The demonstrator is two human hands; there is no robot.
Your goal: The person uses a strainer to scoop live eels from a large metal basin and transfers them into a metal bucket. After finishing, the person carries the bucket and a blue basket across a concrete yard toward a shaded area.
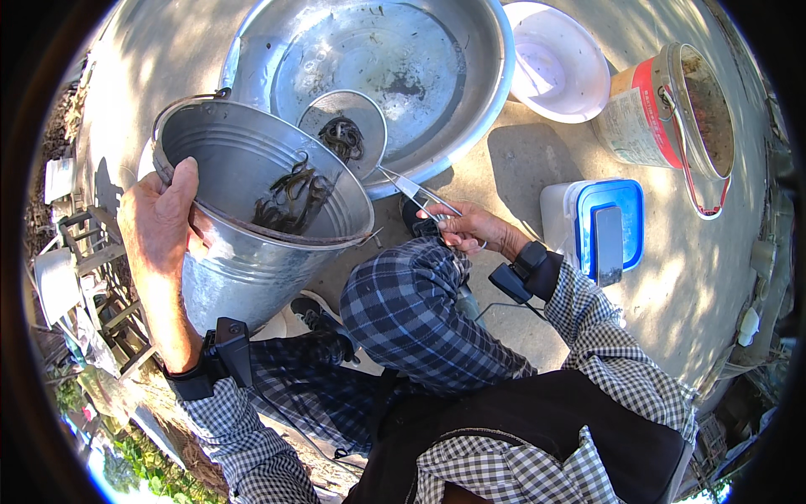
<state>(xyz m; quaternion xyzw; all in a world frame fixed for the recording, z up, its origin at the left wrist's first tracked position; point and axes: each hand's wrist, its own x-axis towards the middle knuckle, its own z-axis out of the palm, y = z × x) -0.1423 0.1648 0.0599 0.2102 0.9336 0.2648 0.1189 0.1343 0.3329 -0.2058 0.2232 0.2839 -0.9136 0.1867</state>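
Note:
My left hand (160, 205) grips the rim of a metal bucket (252, 277), which tilts towards the basin. Dark, slender, eel-like animals (293, 198) lie in a tangle inside the bucket. In my right hand (463, 227) is the wire handle of a round mesh skimmer (312, 116). A smaller dark clump of the same animals (342, 138) rests on the mesh. The skimmer's head is beside the bucket's rim, over the near left part of a wide metal basin (497, 82). Shallow water with dark bits covers the basin's bottom.
A pale plastic bowl (560, 63) stands right of the basin. Beyond it is a used plastic pail (645, 116) with a red handle. A phone (608, 246) lies on a blue-lidded tub (585, 217). A wooden rack (110, 258) and clutter stand at the far left.

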